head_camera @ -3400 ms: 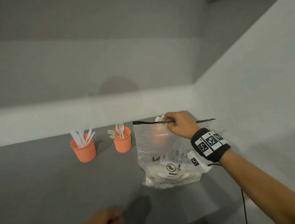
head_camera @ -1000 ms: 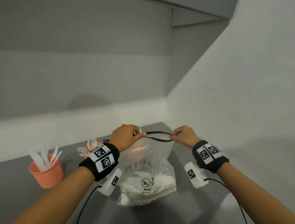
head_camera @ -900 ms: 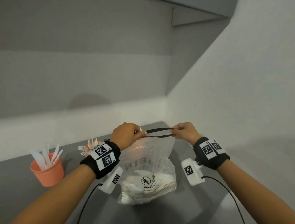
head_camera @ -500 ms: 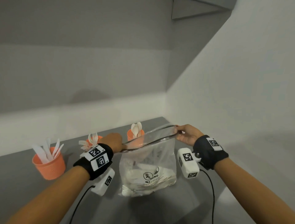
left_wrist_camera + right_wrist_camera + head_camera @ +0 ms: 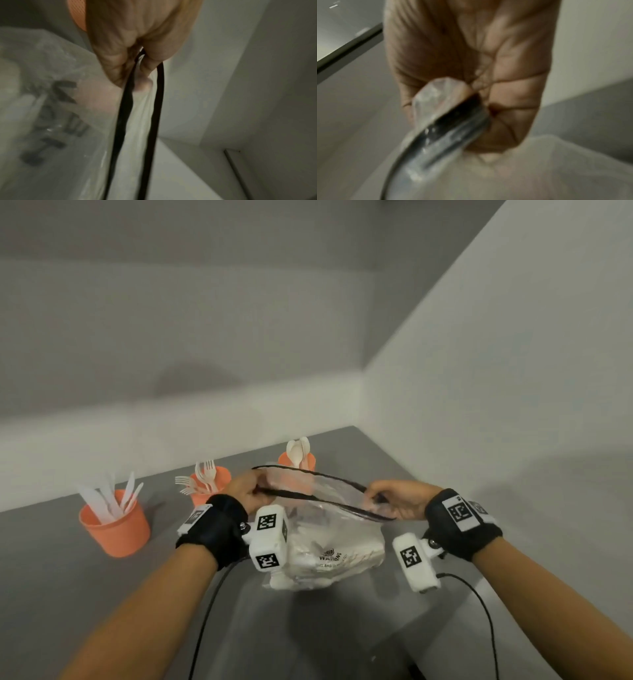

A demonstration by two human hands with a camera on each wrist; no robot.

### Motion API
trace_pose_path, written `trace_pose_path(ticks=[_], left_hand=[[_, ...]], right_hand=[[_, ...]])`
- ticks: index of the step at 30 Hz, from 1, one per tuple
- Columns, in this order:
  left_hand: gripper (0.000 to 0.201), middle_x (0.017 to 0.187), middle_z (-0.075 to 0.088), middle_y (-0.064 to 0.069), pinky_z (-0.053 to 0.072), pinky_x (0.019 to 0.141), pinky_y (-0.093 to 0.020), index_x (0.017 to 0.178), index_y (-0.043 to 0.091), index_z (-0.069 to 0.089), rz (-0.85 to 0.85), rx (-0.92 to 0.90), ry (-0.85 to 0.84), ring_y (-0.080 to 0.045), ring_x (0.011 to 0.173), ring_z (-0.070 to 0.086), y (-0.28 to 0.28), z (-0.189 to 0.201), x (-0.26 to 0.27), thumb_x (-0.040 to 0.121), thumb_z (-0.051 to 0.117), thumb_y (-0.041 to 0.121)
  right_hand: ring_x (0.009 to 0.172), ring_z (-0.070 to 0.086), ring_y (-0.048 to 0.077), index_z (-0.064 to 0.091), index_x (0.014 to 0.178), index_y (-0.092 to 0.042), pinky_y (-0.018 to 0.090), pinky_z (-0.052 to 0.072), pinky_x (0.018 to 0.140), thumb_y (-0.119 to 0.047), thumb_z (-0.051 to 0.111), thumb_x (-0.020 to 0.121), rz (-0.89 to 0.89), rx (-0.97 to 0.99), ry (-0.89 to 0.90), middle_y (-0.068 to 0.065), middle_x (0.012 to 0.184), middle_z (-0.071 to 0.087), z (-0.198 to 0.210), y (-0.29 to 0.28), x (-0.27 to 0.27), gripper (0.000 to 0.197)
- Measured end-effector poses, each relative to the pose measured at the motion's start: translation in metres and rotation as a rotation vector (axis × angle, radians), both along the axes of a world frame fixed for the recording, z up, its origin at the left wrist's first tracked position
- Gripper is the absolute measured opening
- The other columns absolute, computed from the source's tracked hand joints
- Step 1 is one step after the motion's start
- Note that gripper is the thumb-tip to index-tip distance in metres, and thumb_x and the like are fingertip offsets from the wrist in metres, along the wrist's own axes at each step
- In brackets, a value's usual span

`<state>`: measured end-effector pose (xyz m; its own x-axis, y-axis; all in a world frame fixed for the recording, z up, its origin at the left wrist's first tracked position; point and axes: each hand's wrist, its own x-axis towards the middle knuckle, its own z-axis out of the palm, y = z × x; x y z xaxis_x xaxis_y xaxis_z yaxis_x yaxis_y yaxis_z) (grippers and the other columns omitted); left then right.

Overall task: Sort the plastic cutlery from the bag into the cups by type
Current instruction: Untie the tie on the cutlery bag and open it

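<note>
A clear plastic bag [image 5: 329,546] with a black zip rim stands on the grey table, white cutlery heaped in its bottom. My left hand [image 5: 245,491] pinches the left end of the rim [image 5: 137,83], and my right hand [image 5: 394,498] pinches the right end [image 5: 450,121], so the mouth is spread apart. Three orange cups stand behind: one with knives [image 5: 114,523] at the left, one with forks [image 5: 207,484] behind my left hand, one with spoons [image 5: 297,462] beyond the bag.
The grey table [image 5: 51,594] runs into a corner, with a white wall [image 5: 496,405] close on the right and a pale ledge along the back. Black cables trail from both wrist cameras toward the near edge.
One hand held the shut bag earlier; my left hand then joined and both pulled the rim apart. In the last half second the mouth has widened and the bag sits lower and nearer.
</note>
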<state>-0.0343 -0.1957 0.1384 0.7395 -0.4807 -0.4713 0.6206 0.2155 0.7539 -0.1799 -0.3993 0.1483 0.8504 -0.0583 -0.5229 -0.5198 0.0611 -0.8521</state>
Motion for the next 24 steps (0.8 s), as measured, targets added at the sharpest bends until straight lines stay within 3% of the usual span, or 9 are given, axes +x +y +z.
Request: trace_pose_path(ticks=[2,5,8,11,13,15,19,22,24], left_hand=[[0.034,0.031,0.035,0.007,0.025,0.024,-0.013,0.065,0.012,0.04,-0.134,0.015,-0.027,-0.004,0.022,0.029,0.0,-0.008,0.0,0.095,0.029,0.001],[0.029,0.034,0.032,0.009,0.013,0.026,-0.011,0.068,0.013,0.047,-0.365,0.265,-0.316,-0.002,0.024,0.021,0.004,-0.024,-0.003,0.095,0.038,0.01],[0.031,0.036,0.041,0.01,0.023,0.034,-0.011,0.06,0.021,0.054,-0.701,0.362,-0.474,-0.002,0.028,0.031,0.009,-0.027,-0.021,0.089,0.052,0.034],[0.032,0.055,0.063,0.011,0.041,0.052,-0.013,0.068,0.021,0.065,-0.847,0.423,-0.42,-0.001,0.048,0.055,0.014,-0.027,-0.025,0.094,0.05,0.033],[0.039,0.045,0.056,0.009,0.039,0.045,-0.014,0.059,0.02,0.062,-0.761,0.376,-0.323,-0.002,0.04,0.048,0.017,-0.031,-0.02,0.094,0.049,0.029],[0.029,0.054,0.064,0.003,0.051,0.046,-0.019,0.066,0.017,0.066,-0.555,0.194,-0.141,-0.006,0.045,0.058,0.022,-0.033,-0.009,0.09,0.051,0.025],[0.034,0.081,0.071,-0.016,0.058,0.07,-0.043,0.065,0.008,0.067,-0.36,-0.074,0.068,-0.027,0.073,0.072,0.026,-0.039,0.004,0.089,0.047,0.022],[0.033,0.075,0.072,-0.017,0.059,0.063,-0.042,0.078,0.004,0.06,-0.295,-0.131,0.121,-0.026,0.07,0.072,0.013,-0.042,-0.003,0.096,0.038,0.022],[0.029,0.07,0.072,-0.015,0.06,0.055,-0.036,0.09,0.0,0.058,-0.203,-0.183,0.165,-0.022,0.063,0.072,0.003,-0.046,-0.009,0.096,0.037,0.019]], right_hand=[[0.036,0.047,0.006,0.057,0.062,-0.009,0.016,0.042,0.042,-0.012,0.041,0.088,-0.217,0.179,-0.128,-0.002,0.049,0.053,-0.002,-0.012,0.0,0.031],[0.052,0.065,0.015,0.056,0.082,-0.008,0.028,0.056,0.054,-0.015,0.038,0.093,-0.502,0.442,-0.255,0.005,0.071,0.06,-0.007,-0.021,0.005,0.022],[0.065,0.071,0.025,0.053,0.091,-0.005,0.041,0.058,0.061,-0.016,0.038,0.094,-0.613,0.565,-0.291,0.013,0.092,0.059,-0.013,-0.02,0.017,0.018],[0.058,0.07,0.024,0.054,0.086,-0.001,0.033,0.059,0.053,-0.013,0.04,0.093,-0.627,0.657,-0.282,0.016,0.084,0.064,-0.014,-0.016,0.022,0.02],[0.044,0.062,0.016,0.057,0.076,-0.002,0.02,0.051,0.042,-0.009,0.057,0.08,-0.58,0.668,-0.26,0.008,0.063,0.065,-0.017,-0.019,0.02,0.008],[0.034,0.05,0.009,0.062,0.067,-0.008,0.015,0.038,0.035,-0.016,0.068,0.062,-0.467,0.538,-0.195,-0.001,0.053,0.06,-0.021,-0.024,0.011,0.011],[0.032,0.048,0.002,0.068,0.074,-0.017,0.013,0.037,0.033,-0.044,0.068,0.069,-0.055,0.053,0.04,-0.007,0.046,0.058,-0.028,-0.01,-0.013,0.028],[0.034,0.033,0.001,0.058,0.049,-0.023,0.018,0.023,0.046,-0.059,0.072,0.062,0.256,-0.384,0.119,-0.012,0.037,0.041,-0.043,0.005,-0.021,0.041],[0.035,0.029,0.002,0.053,0.041,-0.021,0.019,0.021,0.046,-0.051,0.069,0.073,0.283,-0.346,0.128,-0.011,0.036,0.038,-0.054,0.004,-0.021,0.047]])
